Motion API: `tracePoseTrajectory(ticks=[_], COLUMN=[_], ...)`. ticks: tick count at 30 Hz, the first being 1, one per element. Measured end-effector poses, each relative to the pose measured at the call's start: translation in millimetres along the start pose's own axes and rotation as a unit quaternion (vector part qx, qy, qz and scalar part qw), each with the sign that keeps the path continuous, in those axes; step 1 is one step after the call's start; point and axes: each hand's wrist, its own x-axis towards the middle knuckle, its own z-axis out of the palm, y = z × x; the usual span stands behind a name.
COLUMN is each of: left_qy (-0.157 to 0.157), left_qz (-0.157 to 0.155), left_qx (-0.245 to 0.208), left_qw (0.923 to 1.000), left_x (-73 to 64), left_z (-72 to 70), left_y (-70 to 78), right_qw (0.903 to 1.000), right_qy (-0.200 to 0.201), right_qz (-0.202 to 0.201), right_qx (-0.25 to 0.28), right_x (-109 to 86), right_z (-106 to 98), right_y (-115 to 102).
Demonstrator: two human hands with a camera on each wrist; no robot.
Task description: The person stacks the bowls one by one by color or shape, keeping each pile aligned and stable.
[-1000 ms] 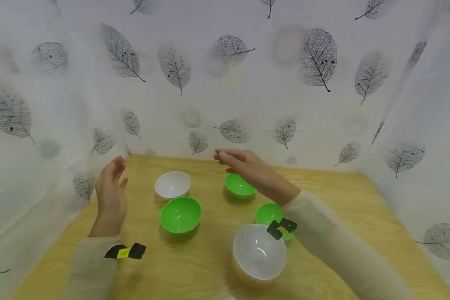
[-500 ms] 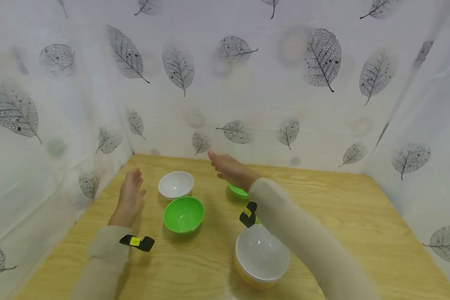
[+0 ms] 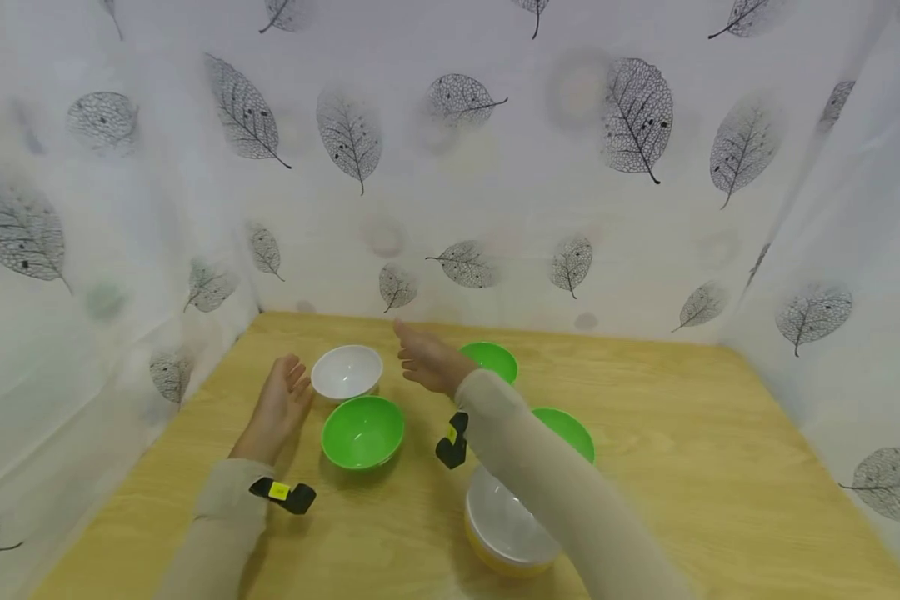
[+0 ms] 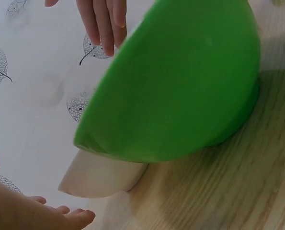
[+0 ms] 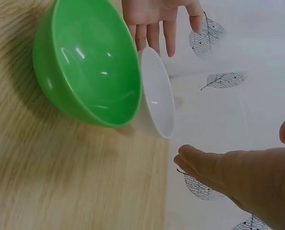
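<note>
A white bowl (image 3: 347, 372) stands at the back left of the table, between my two hands. Beside its left edge is my left hand (image 3: 276, 408), fingers extended and holding nothing; the head view does not settle whether it touches the rim. My right hand (image 3: 431, 360) hovers to the right of the white bowl, apart from it, its fingers loosely straight. Just in front of the white bowl sits a green bowl (image 3: 363, 433), large in the left wrist view. In the right wrist view, the white bowl (image 5: 156, 93) appears behind the green one, with both hands around it.
Another green bowl (image 3: 491, 360) stands behind my right forearm. A further green bowl (image 3: 567, 432) and a white-lined bowl with a yellow outside (image 3: 502, 521) are partly hidden by the right sleeve. A leaf-print curtain (image 3: 495, 167) encloses the wooden table (image 3: 705, 467).
My left hand has moved right, toward the white bowl. The right hand has moved left and lower, coming nearer to that bowl's right side. The bowls have stayed in place.
</note>
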Motion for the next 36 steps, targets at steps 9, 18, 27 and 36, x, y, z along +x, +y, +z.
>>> tracePoseTrajectory(ticks=[9, 18, 27, 36], left_qy=[0.001, -0.003, -0.021, -0.019], left_qz=[-0.022, -0.044, -0.061, -0.058], left_qx=[-0.012, -0.039, -0.062, -0.050], left_qw=[0.9997, 0.9983, 0.9960, 0.9969], left_x=[6.2, 10.0, 11.5, 9.2], left_z=[-1.1, -0.5, -5.1, -5.6], left_y=[-7.2, -10.7, -13.7, -14.5], right_qw=[0.9993, 0.9961, 0.9969, 0.9944], right_qy=[0.007, -0.003, -0.020, -0.029], right_qz=[0.021, 0.044, 0.027, 0.028], right_qx=[0.030, 0.077, 0.072, 0.098], right_x=[10.0, 18.8, 23.4, 24.5], right_z=[8, 14, 15, 21], right_y=[11, 18, 25, 30])
